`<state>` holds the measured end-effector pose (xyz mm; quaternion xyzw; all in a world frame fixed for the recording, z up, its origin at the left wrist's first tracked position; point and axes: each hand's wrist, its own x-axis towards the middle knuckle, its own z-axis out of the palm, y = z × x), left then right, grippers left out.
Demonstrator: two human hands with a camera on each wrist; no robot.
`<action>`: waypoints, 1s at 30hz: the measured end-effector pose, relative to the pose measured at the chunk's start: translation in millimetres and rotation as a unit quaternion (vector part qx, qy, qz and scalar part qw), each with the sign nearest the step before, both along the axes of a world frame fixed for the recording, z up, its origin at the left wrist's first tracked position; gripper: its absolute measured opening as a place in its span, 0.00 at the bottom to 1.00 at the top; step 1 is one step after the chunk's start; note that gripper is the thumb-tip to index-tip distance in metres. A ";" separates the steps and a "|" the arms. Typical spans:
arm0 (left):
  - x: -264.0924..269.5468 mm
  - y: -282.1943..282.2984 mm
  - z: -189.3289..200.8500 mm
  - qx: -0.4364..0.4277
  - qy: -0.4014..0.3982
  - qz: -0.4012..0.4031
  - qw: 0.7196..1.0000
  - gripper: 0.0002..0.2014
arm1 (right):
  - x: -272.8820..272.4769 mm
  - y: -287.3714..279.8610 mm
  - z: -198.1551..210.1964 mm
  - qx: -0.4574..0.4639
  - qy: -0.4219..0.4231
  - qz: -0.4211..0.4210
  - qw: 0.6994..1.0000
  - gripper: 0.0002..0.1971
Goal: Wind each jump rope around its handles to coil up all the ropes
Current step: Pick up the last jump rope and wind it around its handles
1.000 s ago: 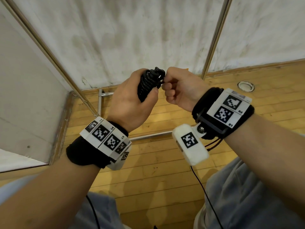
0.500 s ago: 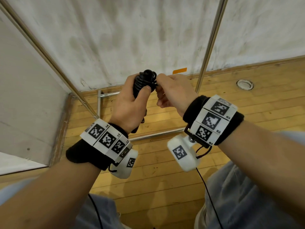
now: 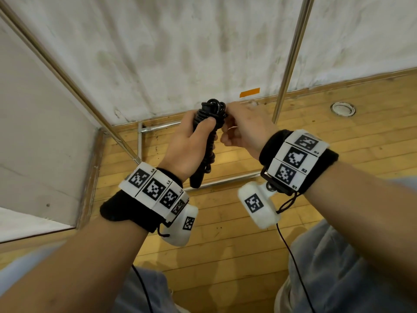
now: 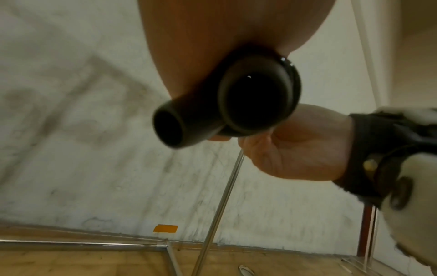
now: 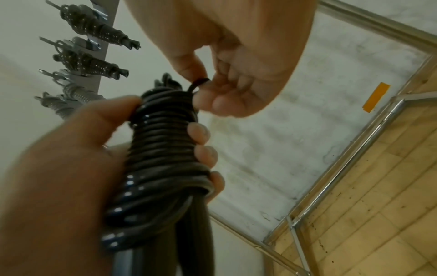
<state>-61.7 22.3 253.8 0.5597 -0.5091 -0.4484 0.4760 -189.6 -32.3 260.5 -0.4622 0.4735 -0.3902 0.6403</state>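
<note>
- Up in front of the chest, the left hand grips the black jump rope, fingers and thumb curled round its coiled turns.
- Both handles point down out of that fist, side by side.
- At the bundle's top, the right hand pinches the rope's loose end between thumb and fingertips.
- Below lies the wooden floor; coiled ropes hang on a rack at far left.

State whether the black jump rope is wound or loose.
Wound: the jump rope coils tightly round its handles; the right hand pinches its last bit.
</note>
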 end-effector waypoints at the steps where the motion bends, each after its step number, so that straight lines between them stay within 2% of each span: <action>1: 1.5 -0.9 -0.3 -0.003 -0.010 0.000 1.000 0.11 | 0.3 0.9 0.0 -0.006 -0.006 0.003 1.000 0.11; 6: 6.0 -6.0 -1.4 -0.019 -0.049 0.001 0.999 0.10 | 1.4 3.2 -1.3 -0.052 0.011 -0.024 0.998 0.13; 11: 7.9 -8.6 0.8 -0.036 -0.122 0.001 0.992 0.20 | 4.9 2.8 -0.5 -0.065 0.010 -0.036 0.997 0.12; 14: 4.0 -7.8 2.3 -0.061 -0.142 0.031 0.988 0.19 | 7.0 4.3 0.4 -0.079 0.026 -0.030 0.996 0.12; 18: -3.6 -5.9 10.3 -0.093 -0.081 0.091 0.988 0.15 | 9.8 4.2 5.5 -0.097 0.039 -0.021 0.994 0.13; 23: -7.8 1.2 16.4 -0.065 -0.001 0.062 0.996 0.07 | 1.4 -3.8 10.8 -0.089 0.038 -0.032 0.995 0.13; 30: 3.8 3.1 18.2 -0.039 0.038 0.012 0.998 0.15 | 6.3 -0.6 11.6 -0.082 0.029 -0.015 0.996 0.13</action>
